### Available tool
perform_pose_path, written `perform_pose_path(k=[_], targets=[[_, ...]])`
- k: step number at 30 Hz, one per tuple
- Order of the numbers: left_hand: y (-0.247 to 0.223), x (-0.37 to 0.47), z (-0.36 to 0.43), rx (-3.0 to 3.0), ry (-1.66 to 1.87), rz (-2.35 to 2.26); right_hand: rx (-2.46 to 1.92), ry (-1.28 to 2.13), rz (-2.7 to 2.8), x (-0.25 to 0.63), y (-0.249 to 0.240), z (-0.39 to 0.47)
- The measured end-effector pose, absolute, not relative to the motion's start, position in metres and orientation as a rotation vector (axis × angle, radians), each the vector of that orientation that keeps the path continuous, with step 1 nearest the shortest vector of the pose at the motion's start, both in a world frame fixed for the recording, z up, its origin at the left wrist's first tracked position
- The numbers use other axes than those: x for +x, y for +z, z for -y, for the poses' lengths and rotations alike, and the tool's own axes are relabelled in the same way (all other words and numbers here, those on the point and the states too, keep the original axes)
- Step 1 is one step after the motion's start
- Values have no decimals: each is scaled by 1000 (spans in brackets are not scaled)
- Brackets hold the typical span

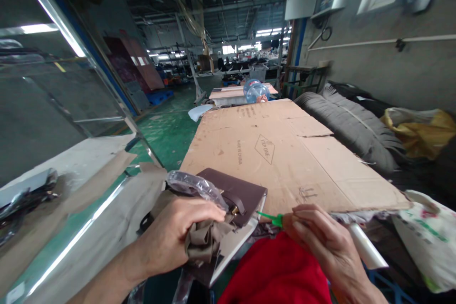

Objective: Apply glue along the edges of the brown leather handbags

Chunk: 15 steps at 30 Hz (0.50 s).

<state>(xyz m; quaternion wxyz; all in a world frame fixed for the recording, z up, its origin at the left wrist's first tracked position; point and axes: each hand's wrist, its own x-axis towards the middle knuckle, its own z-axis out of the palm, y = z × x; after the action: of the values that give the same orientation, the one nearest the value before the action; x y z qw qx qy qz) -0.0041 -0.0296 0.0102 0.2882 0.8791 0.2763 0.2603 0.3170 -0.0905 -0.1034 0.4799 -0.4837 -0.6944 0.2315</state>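
Surface: desk (374, 190) covered by flattened brown cardboard sheets (270, 147) bearing printed marks, running away from the viewer. Two clear blue water bottles (255, 91) at its far end.

Room: large workshop hall, green floor (167, 128), strip lights overhead, grey wall with window to the right. Grey ribbed padding (352, 128) and a yellow bag (420, 133) lie along the right wall. Glass-and-metal frame panel (71, 118) leaning at left, paper-wrapped sheets below it.

Item 1: dark brown leather handbag (238, 192) with strap and gold-coloured clasp, lying at the near edge of the desk, partly over the edge. Clear plastic wrap (194, 184) bunched on its left side; beige cloth (204, 242) crumpled beneath.

Item 2: left hand (178, 237), grip clenched on the beige cloth and the bag's near-left corner, fingers curled over the plastic wrap.

Item 3: right hand (320, 237), just right of the bag and apart from it, grip pinched on a small green tool (270, 218) whose tip points toward the bag's lower right edge.

Item 4: red fabric (278, 270) in the foreground between both hands. White roll (366, 247) beside the right hand.
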Motion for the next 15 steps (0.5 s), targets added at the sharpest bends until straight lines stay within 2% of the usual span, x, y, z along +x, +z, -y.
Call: perform_pose_path(k=[2, 7, 15], targets=[[5, -6, 33, 2355, 721, -745, -1168, 635, 1711, 317, -103, 91], [-1, -9, 40, 2343, 743, -757, -1229, 529, 1663, 319, -109, 94], [3, -5, 44, 2334, 774, -753, -1312, 769, 1501, 315, -107, 99]])
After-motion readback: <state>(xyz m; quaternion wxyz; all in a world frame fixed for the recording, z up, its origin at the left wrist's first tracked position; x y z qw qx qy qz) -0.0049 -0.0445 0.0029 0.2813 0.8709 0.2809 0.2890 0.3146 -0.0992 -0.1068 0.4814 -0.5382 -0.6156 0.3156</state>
